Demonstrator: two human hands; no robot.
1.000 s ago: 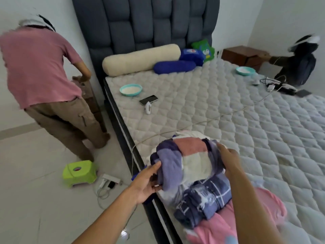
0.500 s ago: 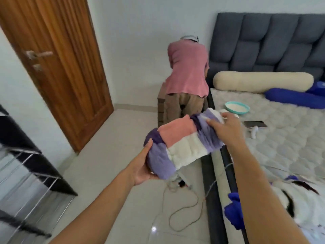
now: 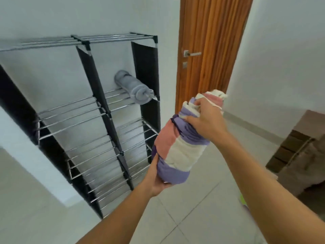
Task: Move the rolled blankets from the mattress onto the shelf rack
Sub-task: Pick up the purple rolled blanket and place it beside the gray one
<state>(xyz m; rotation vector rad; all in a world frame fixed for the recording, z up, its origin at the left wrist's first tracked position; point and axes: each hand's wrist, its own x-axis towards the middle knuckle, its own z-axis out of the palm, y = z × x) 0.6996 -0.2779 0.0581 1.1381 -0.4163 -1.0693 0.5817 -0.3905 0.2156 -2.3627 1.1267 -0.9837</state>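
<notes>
One grey roll point(image 3: 133, 88) already lies on the shelf rack point(image 3: 98, 110), while the left hand point(image 3: 156, 180) and the right hand point(image 3: 205, 120) grip the striped rolled blanket point(image 3: 177, 148) just beside it, not yet placed.

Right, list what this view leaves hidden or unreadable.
- Shelf rack: left end cut off by the frame edge; lower right shelves hidden behind the striped blanket roll.
- Left hand: fingers hidden under the roll.
- Green object at right: mostly behind the right forearm, unidentifiable.

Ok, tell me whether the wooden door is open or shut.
Shut, it seems: the wooden door sits flush in its frame, no gap visible, handle level.
</notes>
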